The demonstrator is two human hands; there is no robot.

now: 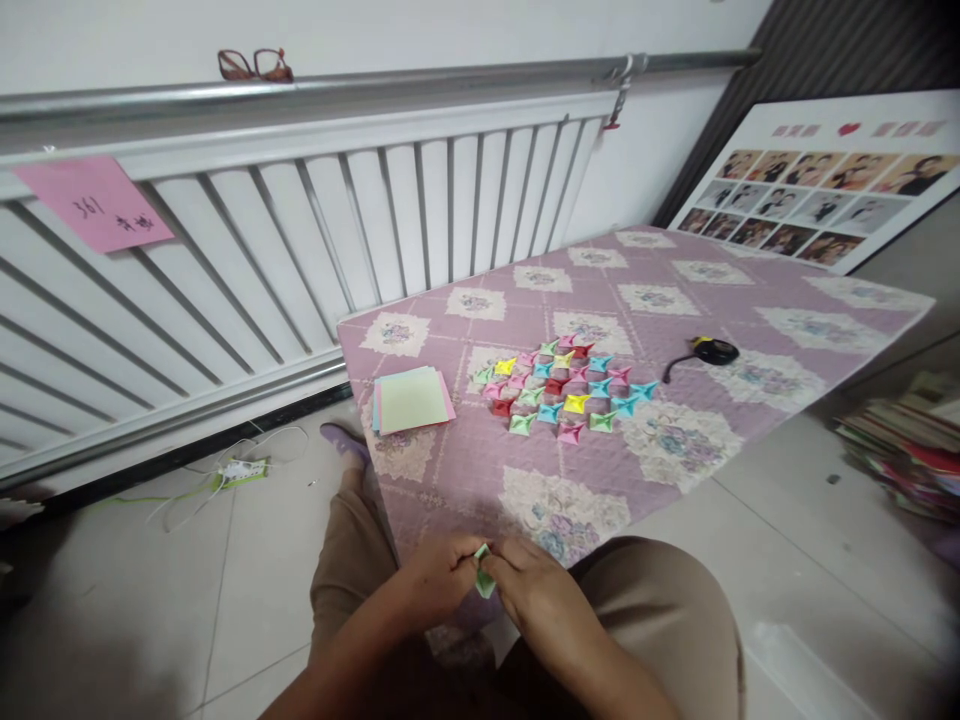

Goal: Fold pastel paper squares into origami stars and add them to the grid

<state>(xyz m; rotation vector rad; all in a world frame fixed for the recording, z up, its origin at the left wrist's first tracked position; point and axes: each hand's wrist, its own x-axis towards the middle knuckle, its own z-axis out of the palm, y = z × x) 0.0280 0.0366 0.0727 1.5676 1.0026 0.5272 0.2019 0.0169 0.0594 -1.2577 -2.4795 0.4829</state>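
1. Table [465, 480], centre to right of the frame; no container shows on it.
2. Folded papers [555, 387], in rows, just right of centre.
3. Paper stack [410, 403], left of centre.
4. Left hand [441, 577] and right hand [536, 588], lower centre, both pinching green paper [484, 584].
5. Green paper, between them: seemingly mid-fold, calling for light fingertip pressure.

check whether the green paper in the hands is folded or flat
Folded: the green paper between the left hand and right hand is small and angular, unlike the flat square sheets.
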